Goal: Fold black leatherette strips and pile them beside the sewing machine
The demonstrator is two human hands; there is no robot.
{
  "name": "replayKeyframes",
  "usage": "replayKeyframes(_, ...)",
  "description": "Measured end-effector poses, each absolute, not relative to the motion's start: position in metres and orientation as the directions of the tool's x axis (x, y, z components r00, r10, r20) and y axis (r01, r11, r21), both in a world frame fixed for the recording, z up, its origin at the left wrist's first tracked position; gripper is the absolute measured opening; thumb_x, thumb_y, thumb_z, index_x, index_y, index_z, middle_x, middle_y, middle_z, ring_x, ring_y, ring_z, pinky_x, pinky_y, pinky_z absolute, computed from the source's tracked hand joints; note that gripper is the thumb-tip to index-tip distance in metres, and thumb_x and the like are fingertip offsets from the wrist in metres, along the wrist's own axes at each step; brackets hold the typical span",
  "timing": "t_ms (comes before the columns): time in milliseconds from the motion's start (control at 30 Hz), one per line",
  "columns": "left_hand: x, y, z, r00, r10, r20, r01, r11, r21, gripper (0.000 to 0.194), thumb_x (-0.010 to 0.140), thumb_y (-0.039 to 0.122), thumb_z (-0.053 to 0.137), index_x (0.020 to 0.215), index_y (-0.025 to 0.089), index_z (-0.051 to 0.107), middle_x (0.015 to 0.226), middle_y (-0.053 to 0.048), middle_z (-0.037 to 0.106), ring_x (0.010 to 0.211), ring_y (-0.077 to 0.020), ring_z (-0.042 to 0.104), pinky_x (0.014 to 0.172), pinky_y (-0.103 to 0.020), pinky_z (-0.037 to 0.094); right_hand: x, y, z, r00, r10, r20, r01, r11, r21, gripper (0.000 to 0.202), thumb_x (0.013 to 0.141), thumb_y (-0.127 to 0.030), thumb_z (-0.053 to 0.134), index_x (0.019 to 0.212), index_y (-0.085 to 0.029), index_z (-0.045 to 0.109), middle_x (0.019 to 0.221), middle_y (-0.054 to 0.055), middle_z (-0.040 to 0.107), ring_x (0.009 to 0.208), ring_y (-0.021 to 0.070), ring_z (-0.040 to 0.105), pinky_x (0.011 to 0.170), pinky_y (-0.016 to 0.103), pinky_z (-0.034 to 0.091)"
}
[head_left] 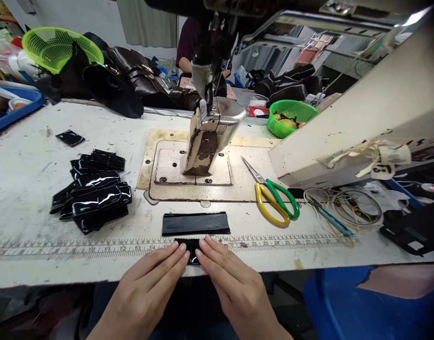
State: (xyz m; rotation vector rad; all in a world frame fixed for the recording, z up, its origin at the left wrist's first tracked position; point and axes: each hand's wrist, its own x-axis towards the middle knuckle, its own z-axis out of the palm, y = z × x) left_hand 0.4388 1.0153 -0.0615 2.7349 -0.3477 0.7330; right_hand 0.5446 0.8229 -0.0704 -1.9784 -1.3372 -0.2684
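Note:
At the table's front edge, a glossy black strip [193, 255] lies under my fingertips, its middle showing between them. My left hand [149, 278] presses on its left part with fingers stretched out and side by side. From the other side, my right hand [234, 283] lies with straight fingers over the right part. Both thumbs are hidden. Just beyond my hands a second black strip [196, 224] lies flat, dull face up. To the left is a loose pile of glossy black strips [99, 200], with one small black piece [70, 137] farther back.
A sewing machine [211, 137] stands over the middle of the white table [32, 189]. Scissors [273, 196] with yellow and green handles lie right, near blue tweezers [330, 217] and cords. Printed ruler marks [78, 249] run along the front. Boots [135, 80] and a person [186, 47] are behind.

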Motion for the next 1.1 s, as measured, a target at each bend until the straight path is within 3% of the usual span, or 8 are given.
replayKeyframes(133,0.438,1.013,-0.067,0.839,-0.174,0.516,-0.304,-0.936,0.177,0.031,0.098,0.003,0.047,0.120,0.010,0.068,0.123,-0.007,0.073,0.125,-0.0156,0.062,0.114,-0.029,0.046,0.545,0.823,-0.067,0.408,0.740,0.534,0.900,-0.229,-0.369,0.038,0.095,0.002,0.047,0.124,-0.011,0.068,0.127,0.011,0.071,0.127,0.0204,0.062,0.110,0.033,0.052)
replayKeyframes(233,0.434,1.004,-0.073,0.850,-0.174,0.498,-0.261,-0.959,0.110,0.031,0.097,0.010,0.051,0.124,0.009,0.066,0.134,-0.010,0.067,0.133,-0.0201,0.056,0.120,-0.035,0.038,0.537,0.825,-0.066,0.347,0.780,0.520,0.938,-0.279,-0.208,0.039,0.096,0.001,0.040,0.122,-0.007,0.069,0.129,0.012,0.070,0.128,0.0232,0.062,0.112,0.036,0.049)
replayKeyframes(333,0.431,0.994,-0.075,0.872,-0.170,0.459,-0.205,-0.978,0.027,0.040,0.096,0.021,0.050,0.130,0.005,0.062,0.144,-0.015,0.059,0.138,-0.0241,0.051,0.119,-0.035,0.036,0.523,0.829,-0.071,0.301,0.812,0.501,0.939,-0.343,-0.008,0.040,0.098,-0.005,0.037,0.123,-0.002,0.068,0.132,0.016,0.067,0.128,0.0275,0.061,0.121,0.040,0.037)
replayKeyframes(433,0.430,0.988,-0.072,0.889,-0.161,0.429,-0.181,-0.983,0.006,0.048,0.092,0.026,0.047,0.133,0.004,0.060,0.143,-0.016,0.059,0.138,-0.0259,0.051,0.117,-0.034,0.038,0.510,0.835,-0.079,0.322,0.797,0.512,0.906,-0.416,0.078,0.042,0.098,-0.012,0.037,0.126,0.000,0.066,0.133,0.019,0.066,0.129,0.0294,0.060,0.127,0.041,0.023)
replayKeyframes(567,0.430,0.985,-0.070,0.880,-0.137,0.455,-0.175,-0.984,0.041,0.055,0.086,0.027,0.048,0.135,0.003,0.057,0.144,-0.015,0.059,0.138,-0.0252,0.051,0.118,-0.033,0.035,0.508,0.835,-0.079,0.363,0.756,0.545,0.899,-0.438,0.010,0.046,0.096,-0.012,0.035,0.130,0.002,0.062,0.135,0.019,0.065,0.133,0.0279,0.057,0.127,0.038,0.022)
replayKeyframes(800,0.429,0.980,-0.083,0.831,-0.141,0.538,-0.150,-0.988,-0.027,0.062,0.081,0.022,0.054,0.139,0.001,0.054,0.147,-0.018,0.056,0.138,-0.0286,0.050,0.119,-0.039,0.033,0.521,0.820,-0.068,0.418,0.728,0.544,0.906,-0.286,-0.313,0.053,0.089,-0.004,0.044,0.142,-0.003,0.047,0.132,0.018,0.067,0.127,0.0215,0.062,0.106,0.038,0.053)
replayKeyframes(900,0.430,0.980,-0.088,0.818,-0.138,0.558,-0.142,-0.989,-0.036,0.061,0.082,0.021,0.054,0.139,0.001,0.054,0.146,-0.017,0.056,0.139,-0.0282,0.050,0.121,-0.039,0.030,0.522,0.820,-0.070,0.392,0.713,0.582,0.918,-0.266,-0.293,0.054,0.088,-0.002,0.044,0.142,-0.005,0.048,0.129,0.016,0.069,0.122,0.0208,0.066,0.104,0.037,0.055)
replayKeyframes(1100,0.429,0.978,-0.093,0.823,-0.141,0.550,-0.123,-0.990,-0.070,0.062,0.083,0.022,0.056,0.141,0.001,0.053,0.149,-0.018,0.053,0.141,-0.0300,0.047,0.122,-0.039,0.031,0.517,0.826,-0.082,0.323,0.688,0.650,0.936,-0.334,-0.112,0.051,0.091,-0.005,0.041,0.140,-0.002,0.052,0.128,0.013,0.070,0.121,0.0237,0.066,0.108,0.036,0.050)
